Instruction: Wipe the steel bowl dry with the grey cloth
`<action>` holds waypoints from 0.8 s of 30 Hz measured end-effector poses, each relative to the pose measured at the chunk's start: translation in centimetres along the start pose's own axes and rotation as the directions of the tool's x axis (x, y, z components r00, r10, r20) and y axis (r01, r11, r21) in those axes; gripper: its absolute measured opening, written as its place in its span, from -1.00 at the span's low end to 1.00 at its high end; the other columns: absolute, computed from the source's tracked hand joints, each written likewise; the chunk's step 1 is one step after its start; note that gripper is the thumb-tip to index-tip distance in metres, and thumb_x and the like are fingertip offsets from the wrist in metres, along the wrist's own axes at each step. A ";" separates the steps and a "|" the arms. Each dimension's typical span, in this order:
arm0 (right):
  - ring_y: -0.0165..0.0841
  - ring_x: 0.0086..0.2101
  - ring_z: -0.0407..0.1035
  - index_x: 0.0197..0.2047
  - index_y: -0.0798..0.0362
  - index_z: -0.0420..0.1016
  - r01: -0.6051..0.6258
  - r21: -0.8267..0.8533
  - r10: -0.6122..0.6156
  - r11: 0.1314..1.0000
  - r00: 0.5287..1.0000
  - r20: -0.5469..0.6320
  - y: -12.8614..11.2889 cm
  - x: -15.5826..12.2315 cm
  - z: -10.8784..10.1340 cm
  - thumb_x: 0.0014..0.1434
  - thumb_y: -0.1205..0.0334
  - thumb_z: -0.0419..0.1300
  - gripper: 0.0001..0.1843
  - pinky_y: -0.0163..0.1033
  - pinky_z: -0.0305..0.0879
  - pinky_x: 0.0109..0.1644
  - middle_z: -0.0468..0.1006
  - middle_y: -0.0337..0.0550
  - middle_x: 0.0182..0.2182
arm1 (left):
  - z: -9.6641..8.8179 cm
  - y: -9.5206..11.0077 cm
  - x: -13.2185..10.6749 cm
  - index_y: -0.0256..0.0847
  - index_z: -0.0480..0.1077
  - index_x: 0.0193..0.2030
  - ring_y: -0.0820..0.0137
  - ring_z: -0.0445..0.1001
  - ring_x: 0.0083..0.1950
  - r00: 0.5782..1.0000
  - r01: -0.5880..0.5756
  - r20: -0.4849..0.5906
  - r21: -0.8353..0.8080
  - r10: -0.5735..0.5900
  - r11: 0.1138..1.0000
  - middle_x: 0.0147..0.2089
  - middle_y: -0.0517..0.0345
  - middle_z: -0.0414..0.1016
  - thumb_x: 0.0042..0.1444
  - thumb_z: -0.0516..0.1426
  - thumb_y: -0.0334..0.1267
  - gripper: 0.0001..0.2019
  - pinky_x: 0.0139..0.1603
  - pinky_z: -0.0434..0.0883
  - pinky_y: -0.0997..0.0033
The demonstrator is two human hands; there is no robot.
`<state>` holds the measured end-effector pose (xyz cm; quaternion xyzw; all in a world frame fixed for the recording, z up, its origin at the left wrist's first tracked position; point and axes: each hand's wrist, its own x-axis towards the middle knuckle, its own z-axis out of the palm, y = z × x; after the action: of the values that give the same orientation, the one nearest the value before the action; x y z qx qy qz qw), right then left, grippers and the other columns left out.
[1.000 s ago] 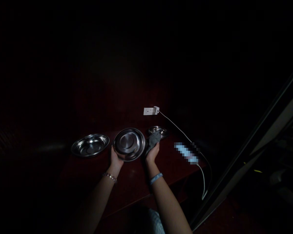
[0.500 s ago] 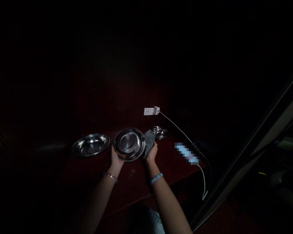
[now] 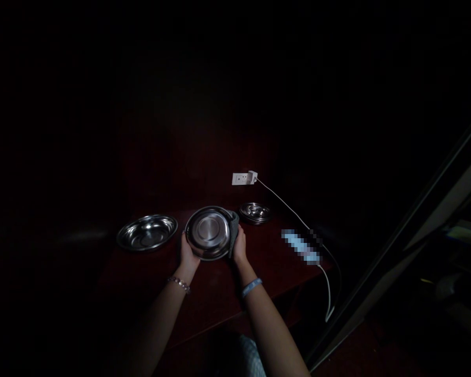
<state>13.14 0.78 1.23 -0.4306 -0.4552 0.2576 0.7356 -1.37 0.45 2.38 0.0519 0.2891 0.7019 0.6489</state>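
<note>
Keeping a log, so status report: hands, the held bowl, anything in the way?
Left hand gripping metal bowl at lower left edge. Right hand holding gray cloth at bowl's right edge. Bowl's underside facing camera. Cloth between right hand and bowl.

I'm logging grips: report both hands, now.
Left hand: holding the metal bowl at its lower-left edge.
Right hand: holding the gray cloth against the bowl's right edge.

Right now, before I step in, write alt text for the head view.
The left hand holds a shiny metal dish, underside toward the camera, while the right hand holds a gray cloth against its rim. On the dark red table, another metal dish sits to the left and smaller metal dishes, apparently stacked, to the right.
</note>
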 end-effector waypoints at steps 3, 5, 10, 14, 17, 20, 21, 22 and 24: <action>-0.25 -0.31 0.53 -0.30 0.02 0.57 -0.116 0.037 0.114 0.992 0.992 0.054 -0.9 -0.2 0.0 0.35 -0.23 0.03 -0.47 -0.19 0.48 -0.17 0.68 -0.15 -0.37 | 0.1 0.1 -0.2 -0.16 0.60 -0.02 0.28 0.58 0.21 1.000 -0.007 -0.015 -0.010 0.007 1.000 0.02 0.05 0.69 0.45 -0.01 -0.10 -0.63 0.30 0.44 0.31; -0.25 -0.29 0.53 -0.28 0.02 0.59 -0.164 0.075 0.158 0.983 0.984 0.088 -1.5 -0.4 0.1 0.34 -0.26 0.05 -0.45 -0.18 0.48 -0.13 0.69 -0.14 -0.34 | 0.2 0.2 -0.3 -0.17 0.60 -0.04 0.30 0.57 0.21 1.000 -0.008 -0.020 -0.009 0.008 1.000 0.00 0.06 0.70 0.45 -0.01 -0.10 -0.64 0.33 0.42 0.33; -0.28 -0.37 0.46 -0.32 0.03 0.61 -0.287 0.159 0.267 0.944 0.954 0.137 -2.1 -0.7 0.2 0.25 -0.36 0.17 -0.42 -0.21 0.42 -0.22 0.67 -0.17 -0.41 | 0.2 0.3 -0.4 -0.16 0.60 -0.01 0.29 0.57 0.22 0.999 0.021 -0.032 -0.001 -0.021 1.000 -0.02 0.07 0.70 0.46 -0.03 -0.06 -0.60 0.35 0.39 0.30; -0.30 -0.44 0.43 -0.40 0.01 0.57 -0.331 0.179 0.306 0.926 0.939 0.157 -2.0 -0.7 0.1 0.18 -0.40 0.24 -0.41 -0.22 0.37 -0.29 0.63 -0.21 -0.48 | 0.1 0.2 -0.2 -0.14 0.60 0.03 0.29 0.57 0.22 0.999 0.027 -0.044 -0.005 -0.028 1.000 -0.01 0.08 0.70 0.46 -0.02 -0.06 -0.61 0.32 0.42 0.31; -0.26 -0.37 0.49 -0.35 0.02 0.61 -0.360 0.191 0.329 0.913 0.928 0.172 -1.9 -0.7 0.1 0.19 -0.42 0.22 -0.39 -0.20 0.41 -0.23 0.66 -0.17 -0.44 | 0.1 0.1 0.0 -0.15 0.60 0.03 0.30 0.59 0.19 0.999 0.035 -0.041 -0.004 -0.035 0.999 -0.02 0.07 0.70 0.46 -0.01 -0.08 -0.63 0.29 0.44 0.34; -0.20 -0.27 0.55 -0.28 0.03 0.64 -0.375 0.208 0.339 0.903 0.921 0.190 -1.9 -0.7 0.1 0.20 -0.43 0.20 -0.37 -0.17 0.45 -0.15 0.70 -0.12 -0.39 | -0.1 0.1 0.3 -0.16 0.59 0.04 0.30 0.61 0.15 0.999 0.034 -0.034 -0.003 -0.034 0.999 -0.02 0.08 0.71 0.46 0.00 -0.08 -0.63 0.27 0.46 0.34; -0.19 -0.25 0.56 -0.26 0.03 0.64 -0.378 0.211 0.340 0.901 0.920 0.195 -1.9 -0.7 0.1 0.20 -0.43 0.20 -0.36 -0.16 0.46 -0.12 0.70 -0.11 -0.38 | -0.1 0.0 0.4 -0.16 0.59 0.05 0.30 0.61 0.14 0.999 0.032 -0.032 -0.004 -0.032 0.999 -0.02 0.07 0.71 0.45 0.00 -0.08 -0.63 0.26 0.46 0.33; -0.17 -0.23 0.57 -0.25 0.03 0.65 -0.380 0.212 0.341 0.900 0.919 0.197 -1.9 -0.7 0.2 0.21 -0.43 0.19 -0.36 -0.15 0.46 -0.11 0.70 -0.10 -0.38 | -0.2 0.0 0.5 -0.16 0.59 0.07 0.29 0.61 0.14 0.999 0.030 -0.029 -0.004 -0.030 1.000 -0.02 0.07 0.71 0.45 0.01 -0.07 -0.63 0.26 0.46 0.32; -0.16 -0.21 0.58 -0.26 0.04 0.65 -0.384 0.206 0.346 0.900 0.917 0.198 -1.8 -0.6 0.2 0.21 -0.43 0.18 -0.35 -0.14 0.47 -0.08 0.70 -0.09 -0.39 | -0.3 0.0 0.6 -0.16 0.58 0.09 0.29 0.61 0.15 0.999 0.029 -0.023 0.000 -0.029 1.000 -0.01 0.06 0.71 0.45 0.01 -0.07 -0.63 0.27 0.46 0.32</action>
<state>12.67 -0.57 2.58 -0.3945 -0.3880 0.4772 0.6827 -1.57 0.91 1.94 0.0395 0.2972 0.6928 0.6558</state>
